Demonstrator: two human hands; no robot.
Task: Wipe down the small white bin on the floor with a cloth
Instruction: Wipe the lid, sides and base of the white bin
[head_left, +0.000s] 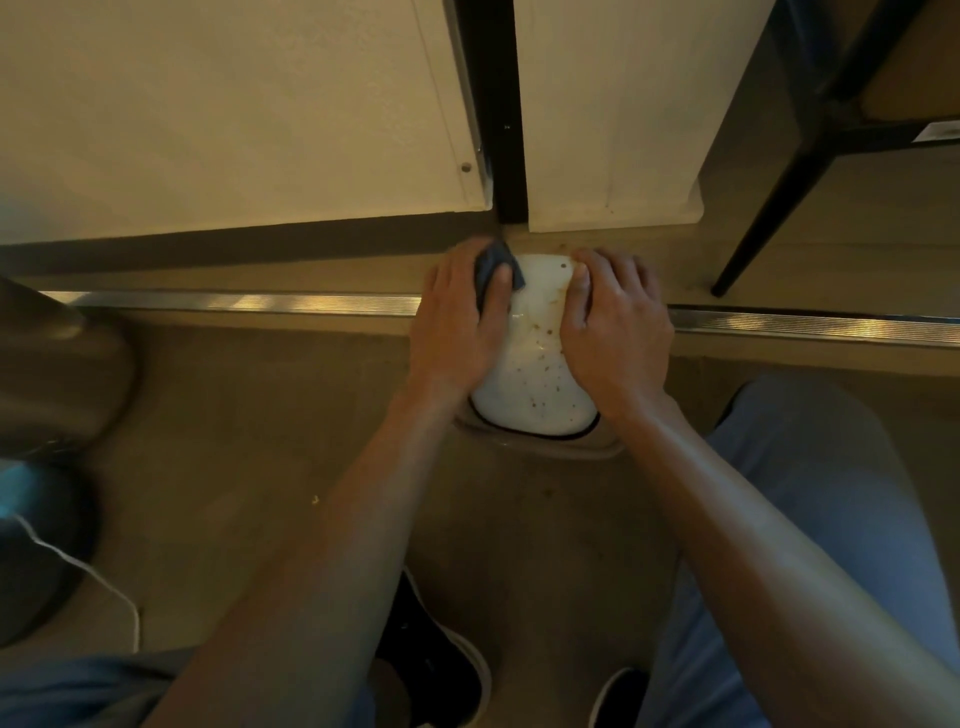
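— Down on the floor (234, 415), just this side of the metal threshold strip (208, 302) and close to the cupboard doors (260, 104), sits the small white bin (535, 364). Both hands are on it, one on each flank.

— Which hand has the cloth?

— The left hand (457, 322). It's closed over a dark cloth (496, 270), pressing it to the far left corner of the bin. The right hand (613, 322) holds nothing; it lies spread flat against the right side, thumb on top, bracing.

— So the wiping looks barely begun?

— I'd judge so. The white top is speckled with brown spots, thickest toward the near edge, and the cloth covers only a corner.

— How should the stroke go?

— Pull the cloth from the far edge toward the body in overlapping passes, so the dirt moves one way instead of smearing about. Keep the right hand pushing back, or a light bin like this will probably skid toward the strip.

— Anything to watch?

— Spread more cloth under the palm; bunched up, it touches very little. Refold to a clean face once it loads up. The curved near edge, by the dark rim line, needs the fingers to follow round.

— And the sides?

— Mostly hidden under the hands, so I can't tell their condition.
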